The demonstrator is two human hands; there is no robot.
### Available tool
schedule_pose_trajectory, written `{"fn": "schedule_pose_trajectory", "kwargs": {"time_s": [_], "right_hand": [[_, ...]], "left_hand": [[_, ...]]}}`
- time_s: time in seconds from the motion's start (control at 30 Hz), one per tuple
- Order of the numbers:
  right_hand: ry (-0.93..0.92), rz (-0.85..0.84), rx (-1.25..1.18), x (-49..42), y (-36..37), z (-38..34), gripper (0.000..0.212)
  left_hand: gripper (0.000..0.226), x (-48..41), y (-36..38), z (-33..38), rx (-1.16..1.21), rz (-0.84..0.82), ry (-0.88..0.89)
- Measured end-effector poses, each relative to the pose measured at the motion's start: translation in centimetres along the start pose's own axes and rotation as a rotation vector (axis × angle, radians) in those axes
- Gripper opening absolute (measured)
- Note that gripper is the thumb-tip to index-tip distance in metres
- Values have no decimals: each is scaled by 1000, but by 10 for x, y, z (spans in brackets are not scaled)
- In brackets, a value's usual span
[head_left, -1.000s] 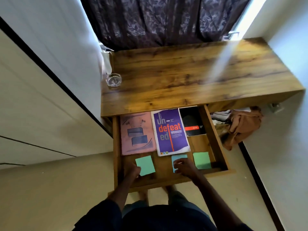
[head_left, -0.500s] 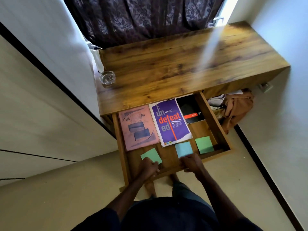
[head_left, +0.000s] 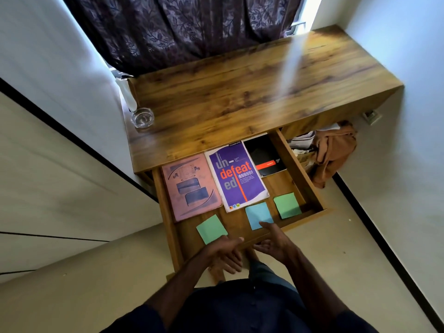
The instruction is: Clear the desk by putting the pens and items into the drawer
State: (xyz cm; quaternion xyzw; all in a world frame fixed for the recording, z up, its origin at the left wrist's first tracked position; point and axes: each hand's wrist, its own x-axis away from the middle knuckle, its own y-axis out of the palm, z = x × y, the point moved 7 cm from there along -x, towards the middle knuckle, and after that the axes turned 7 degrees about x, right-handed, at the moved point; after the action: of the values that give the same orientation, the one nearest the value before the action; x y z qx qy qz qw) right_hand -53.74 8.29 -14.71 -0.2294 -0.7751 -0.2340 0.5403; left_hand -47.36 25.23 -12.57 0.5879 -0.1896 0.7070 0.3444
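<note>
The wooden drawer point(head_left: 304, 164) is pulled out from under the desk point(head_left: 240, 97). Inside lie a pink notebook point(head_left: 189, 186), a purple "undefeated" notebook point(head_left: 236, 179) and a black notebook point(head_left: 264, 156). Along the drawer's front are a green sticky pad point(head_left: 211, 228), a blue sticky pad point(head_left: 258, 213) and another green sticky pad point(head_left: 287, 205). My left hand point(head_left: 224, 252) hovers at the drawer's front edge, fingers apart, holding nothing. My right hand point(head_left: 274, 242) is beside it, palm turned inward, fingers spread just below the blue pad. No pens are visible.
A glass ashtray point(head_left: 142, 117) sits on the desk's left end. A dark patterned curtain point(head_left: 180, 30) hangs behind the desk. Brown cloth point(head_left: 332, 152) is bundled under the desk to the right of the drawer. White walls close in on both sides.
Both hands have lifted off the drawer's front edge and opened, palms facing each other. The view has shifted slightly; the drawer's contents lie as before.
</note>
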Motion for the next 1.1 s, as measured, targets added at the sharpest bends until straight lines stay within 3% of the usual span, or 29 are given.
{"fn": "schedule_pose_trajectory", "kwargs": {"time_s": [0.07, 0.23, 0.43, 0.77, 0.93, 1.1], "right_hand": [[16, -15, -38, -1, 4, -4, 103], [-2, -121, -88, -1, 12, -18, 122], [-23, -246, -96, -8, 19, -47, 78], [-143, -200, -188, -24, 23, -139, 57], [-117, -250, -188, -24, 43, -177, 55], [-90, -250, -212, -35, 66, -209, 63]], "left_hand": [[73, -4, 9, -10, 111, -86, -75], [82, -14, 7, -8, 495, -54, -23], [82, -17, 4, 9, 925, -7, 64], [82, -15, -14, 70, 1428, 152, 311], [90, -10, -32, 104, 1512, 174, 399], [82, 1, -57, 142, 1501, 182, 461]]}}
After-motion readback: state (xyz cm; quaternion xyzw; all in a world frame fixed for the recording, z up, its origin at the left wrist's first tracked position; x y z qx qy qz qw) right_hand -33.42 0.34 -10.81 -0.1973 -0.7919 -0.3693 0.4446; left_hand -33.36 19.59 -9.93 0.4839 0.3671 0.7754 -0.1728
